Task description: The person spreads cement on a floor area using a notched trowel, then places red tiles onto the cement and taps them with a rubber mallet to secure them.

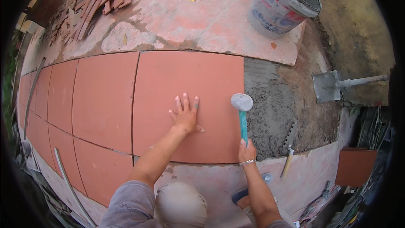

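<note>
My left hand [186,118] lies palm down with its fingers spread on a large terracotta tile [162,78]. My right hand [247,151] is wrapped round the teal handle of a rubber mallet [241,102]. The mallet's pale grey head is over the tile's right edge; whether it touches the tile I cannot tell. Wet grey mortar [268,97] borders the tile on that side. A notched trowel [288,162] with a wooden handle rests at the mortar's near edge, to the right of my right hand.
Laid tiles [101,97] stretch to the left, with metal strips [69,181] on them. At the back stand a bucket of mortar [280,10] and a heap of broken tile pieces [101,0]. A shovel [327,86] and another tile [356,166] are on the right.
</note>
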